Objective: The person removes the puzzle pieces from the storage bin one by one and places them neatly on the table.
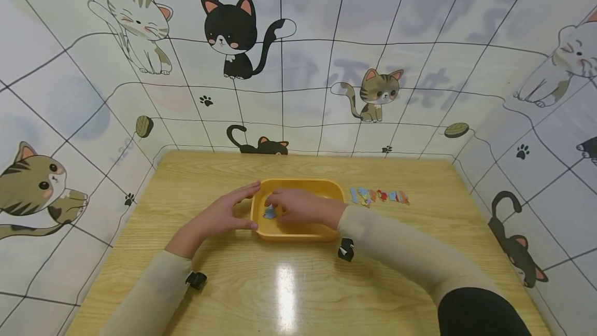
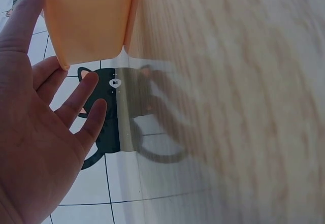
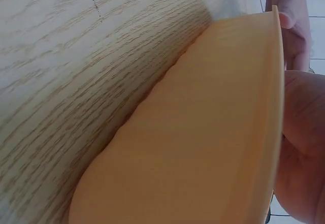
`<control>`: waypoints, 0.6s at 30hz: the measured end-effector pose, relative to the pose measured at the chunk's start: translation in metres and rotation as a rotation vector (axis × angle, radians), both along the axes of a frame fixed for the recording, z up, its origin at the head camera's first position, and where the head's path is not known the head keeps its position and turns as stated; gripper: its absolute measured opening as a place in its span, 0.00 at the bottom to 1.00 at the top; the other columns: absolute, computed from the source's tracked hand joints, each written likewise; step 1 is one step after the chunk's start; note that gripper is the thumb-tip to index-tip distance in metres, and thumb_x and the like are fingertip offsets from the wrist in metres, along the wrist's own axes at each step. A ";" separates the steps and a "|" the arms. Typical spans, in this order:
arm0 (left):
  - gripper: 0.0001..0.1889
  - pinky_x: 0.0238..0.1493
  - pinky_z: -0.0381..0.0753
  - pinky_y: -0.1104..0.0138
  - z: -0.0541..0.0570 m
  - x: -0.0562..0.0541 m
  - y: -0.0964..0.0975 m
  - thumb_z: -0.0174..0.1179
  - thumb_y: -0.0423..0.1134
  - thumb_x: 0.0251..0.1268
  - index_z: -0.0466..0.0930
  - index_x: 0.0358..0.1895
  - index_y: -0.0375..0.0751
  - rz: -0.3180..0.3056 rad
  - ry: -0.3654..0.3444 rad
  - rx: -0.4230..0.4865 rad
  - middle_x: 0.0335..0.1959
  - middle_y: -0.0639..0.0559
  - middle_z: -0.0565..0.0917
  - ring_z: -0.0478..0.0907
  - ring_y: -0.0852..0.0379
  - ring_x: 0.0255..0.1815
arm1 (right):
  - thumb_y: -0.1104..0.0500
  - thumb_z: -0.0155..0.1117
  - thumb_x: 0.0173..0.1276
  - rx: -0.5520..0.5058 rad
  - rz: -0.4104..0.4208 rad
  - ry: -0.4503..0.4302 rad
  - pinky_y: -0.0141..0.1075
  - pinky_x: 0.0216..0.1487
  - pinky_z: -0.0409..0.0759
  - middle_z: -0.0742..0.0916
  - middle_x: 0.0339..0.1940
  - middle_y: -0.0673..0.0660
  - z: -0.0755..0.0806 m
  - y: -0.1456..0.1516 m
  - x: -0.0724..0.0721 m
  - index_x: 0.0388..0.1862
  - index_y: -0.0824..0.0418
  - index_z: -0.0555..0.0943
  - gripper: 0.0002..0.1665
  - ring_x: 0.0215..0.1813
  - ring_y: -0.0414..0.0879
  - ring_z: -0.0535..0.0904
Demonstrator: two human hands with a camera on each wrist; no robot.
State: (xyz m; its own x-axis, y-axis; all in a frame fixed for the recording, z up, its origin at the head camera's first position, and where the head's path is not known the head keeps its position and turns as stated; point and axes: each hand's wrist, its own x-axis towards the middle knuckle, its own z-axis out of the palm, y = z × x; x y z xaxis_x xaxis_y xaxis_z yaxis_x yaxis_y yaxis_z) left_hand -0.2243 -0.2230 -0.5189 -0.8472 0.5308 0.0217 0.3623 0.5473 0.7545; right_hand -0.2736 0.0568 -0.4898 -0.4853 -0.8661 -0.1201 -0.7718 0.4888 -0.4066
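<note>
A yellow-orange plastic tray [image 1: 298, 237] sits on the wooden table. My left hand [image 1: 228, 211] spans its left end, thumb at the near corner and fingertips at the far rim. In the left wrist view, that hand [image 2: 45, 127] has its fingers spread and fairly straight against the tray's end [image 2: 89, 21]. My right hand [image 1: 300, 206] reaches over the right side into the tray, palm down. Beside its fingertips lies a small blue-grey flat piece [image 1: 269, 213] on the tray floor. The tray wall hides the right fingertips in the right wrist view; I cannot tell whether they pinch anything.
Right of the tray, several small colourful flat pieces [image 1: 380, 196] lie in a row, blue, red and orange. The wooden table [image 1: 224, 294] meets a cat-print cloth wall [image 1: 308, 66] at the back and sides. A sleeve and a black wrist camera [image 1: 346, 249] sit near the tray's front right corner.
</note>
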 end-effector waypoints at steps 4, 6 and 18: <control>0.56 0.83 0.60 0.34 0.000 0.000 0.000 0.85 0.50 0.60 0.62 0.90 0.55 0.003 0.000 -0.005 0.91 0.64 0.56 0.67 0.45 0.84 | 0.63 0.75 0.74 0.022 0.002 0.020 0.38 0.65 0.83 0.86 0.63 0.57 -0.003 -0.005 -0.002 0.72 0.61 0.83 0.28 0.57 0.46 0.85; 0.56 0.83 0.60 0.34 0.000 0.000 0.000 0.85 0.49 0.60 0.62 0.90 0.55 0.003 0.000 -0.005 0.91 0.63 0.56 0.67 0.45 0.84 | 0.63 0.76 0.74 0.034 0.013 0.038 0.36 0.63 0.83 0.87 0.61 0.57 -0.006 -0.007 -0.003 0.72 0.61 0.84 0.28 0.54 0.45 0.84; 0.55 0.84 0.58 0.35 0.002 0.001 0.001 0.85 0.51 0.61 0.62 0.90 0.53 0.005 -0.004 -0.012 0.91 0.64 0.56 0.66 0.46 0.85 | 0.59 0.75 0.79 0.073 0.048 0.077 0.32 0.62 0.81 0.86 0.57 0.55 -0.016 -0.013 -0.006 0.69 0.59 0.87 0.22 0.51 0.43 0.80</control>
State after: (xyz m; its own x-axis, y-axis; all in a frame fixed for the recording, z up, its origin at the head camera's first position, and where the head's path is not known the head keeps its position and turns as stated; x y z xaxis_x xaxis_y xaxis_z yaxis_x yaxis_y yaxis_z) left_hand -0.2231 -0.2217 -0.5168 -0.8501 0.5265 0.0122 0.3564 0.5581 0.7493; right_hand -0.2792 0.0443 -0.5062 -0.4539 -0.8787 -0.1478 -0.8226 0.4770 -0.3096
